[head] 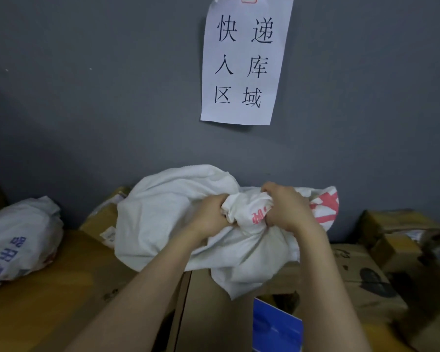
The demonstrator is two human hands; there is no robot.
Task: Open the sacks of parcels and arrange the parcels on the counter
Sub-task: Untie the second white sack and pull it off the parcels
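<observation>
A white cloth sack (163, 209) with red print lies on top of cardboard boxes against the grey wall. Its bunched neck sits between my two hands. My left hand (208, 217) grips the bunched fabric from the left, fingers curled into it. On the right side of the same bunch, my right hand (285, 209) clutches the cloth, knuckles up. A second white sack (21, 245) with blue print lies at the far left on a box. What the sacks contain is hidden.
Large cardboard boxes (69, 283) fill the surface below the sack. Smaller taped cardboard parcels (396, 232) pile up at the right. A blue flat item (274, 326) stands in a gap at bottom centre. A paper sign (244, 59) hangs on the wall.
</observation>
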